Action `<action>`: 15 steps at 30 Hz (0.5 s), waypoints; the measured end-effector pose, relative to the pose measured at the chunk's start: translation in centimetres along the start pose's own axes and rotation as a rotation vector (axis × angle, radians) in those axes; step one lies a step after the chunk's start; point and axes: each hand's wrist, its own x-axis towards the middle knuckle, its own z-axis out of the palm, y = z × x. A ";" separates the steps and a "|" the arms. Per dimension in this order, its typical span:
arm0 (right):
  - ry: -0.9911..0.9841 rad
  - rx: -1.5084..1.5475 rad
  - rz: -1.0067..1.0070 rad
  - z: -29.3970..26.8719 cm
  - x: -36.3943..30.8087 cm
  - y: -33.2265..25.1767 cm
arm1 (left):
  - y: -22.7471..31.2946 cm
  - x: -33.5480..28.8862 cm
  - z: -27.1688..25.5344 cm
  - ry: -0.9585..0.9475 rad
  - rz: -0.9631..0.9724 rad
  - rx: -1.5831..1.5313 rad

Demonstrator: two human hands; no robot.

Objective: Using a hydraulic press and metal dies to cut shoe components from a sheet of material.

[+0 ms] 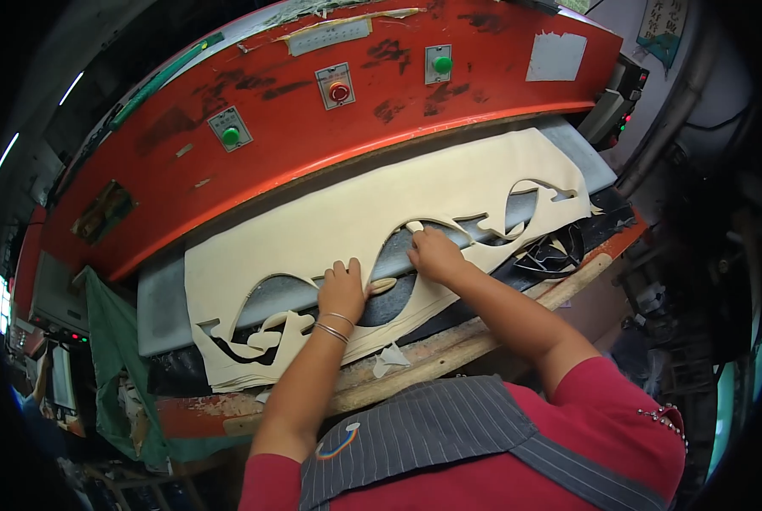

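Observation:
A stack of thick cream sheet material (381, 196) with large curved cut-outs lies across a grey press bed (161, 298). My left hand (342, 291) is closed, its fingers bent over the narrow strip between two cut-outs. Beside its thumb is a small oval cream piece (383, 286); I cannot tell whether the thumb touches it. My right hand (437, 255) is closed, pinching a small cream offcut (414, 226) at the upper edge of the middle cut-out. More loose offcuts (264, 340) lie in the left opening.
A red press beam (287, 119) with green buttons (230, 135) and a red button (338, 91) spans the far side. A black cutting die (551, 254) lies at the right near a wooden rail (449, 364). Green cloth (117, 358) hangs at the left.

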 end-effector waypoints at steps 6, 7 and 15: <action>0.202 -0.051 -0.068 0.9 0.3 1.2 | -1.6 4.7 -4.6 0.088 0.077 -0.110; 0.245 -0.045 -0.068 1.3 0.7 1.1 | -1.3 4.9 -5.5 0.085 0.063 -0.107; -0.190 -0.135 -0.028 0.1 5.1 -1.2 | -0.7 6.0 -8.4 0.127 0.093 -0.101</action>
